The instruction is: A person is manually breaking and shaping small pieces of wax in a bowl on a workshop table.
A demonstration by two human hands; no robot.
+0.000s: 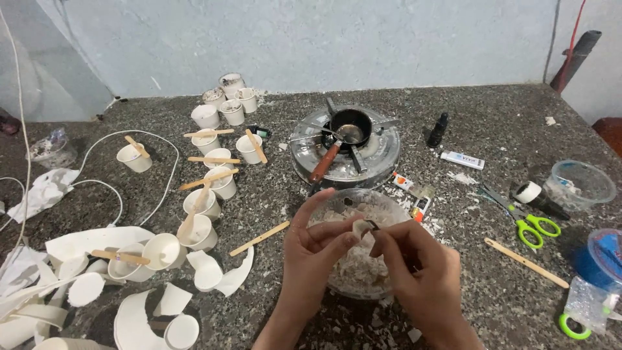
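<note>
- My left hand [317, 243] sits in the lower middle of the frame, over a clear bowl [389, 202] that is full of pale wax chunks [353, 269]. Its fingers are closed around one small white wax piece [358, 227], pinched between thumb and forefinger.
- My right hand [418, 262] is just beside it, to the right. Thumb and forefinger are pressed together on a thin dark metal bit [372, 224], which touches the wax piece. I cannot tell exactly what this bit is; it is too small.
- I judge that the step in hand is pulling this metal bit out of the wax piece, above the bowl. The next move calls for a steady pinch from both hands and a small pull apart, so that crumbs fall into the bowl and not on the stone table [492, 123].
- Just above the bowl, in the upper middle, stands a round metal stove [382, 155] with a small black pan [350, 124] on it; the pan's wooden handle [324, 163] points down toward my hands, so it is near to my knuckles.
- On the left are many white paper cups [214, 181], some with wooden sticks across them, and torn cup pieces [139, 317] in the lower left.
- One loose wooden stick [259, 238] lies left of the bowl. Green scissors [528, 220] lie on the right, well apart.
</note>
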